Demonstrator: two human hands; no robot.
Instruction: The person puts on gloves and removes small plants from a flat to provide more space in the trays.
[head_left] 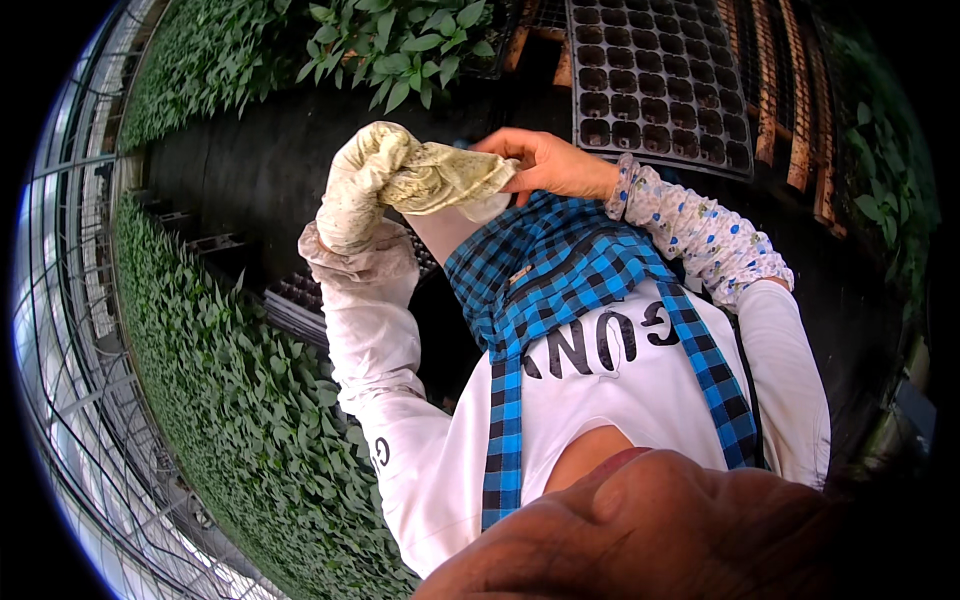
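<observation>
The bare right hand (550,165) pinches the end of one wrinkled, stained fabric glove (440,180), near the checked cloth apron (570,255). Left hand (375,165) is covered; its finger posture I cannot tell. Beyond lies a square-celled plastic tray (655,157).

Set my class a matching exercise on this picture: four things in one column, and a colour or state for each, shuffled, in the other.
Things:
1. Right hand
2. Glove
3. Apron
4. Tray

Descriptions:
A. Dark, with rows of cells
B. Blue and black checks
C. Bare
D. Pale, with dirty marks

Right pairs: 1-C, 2-D, 3-B, 4-A
</observation>
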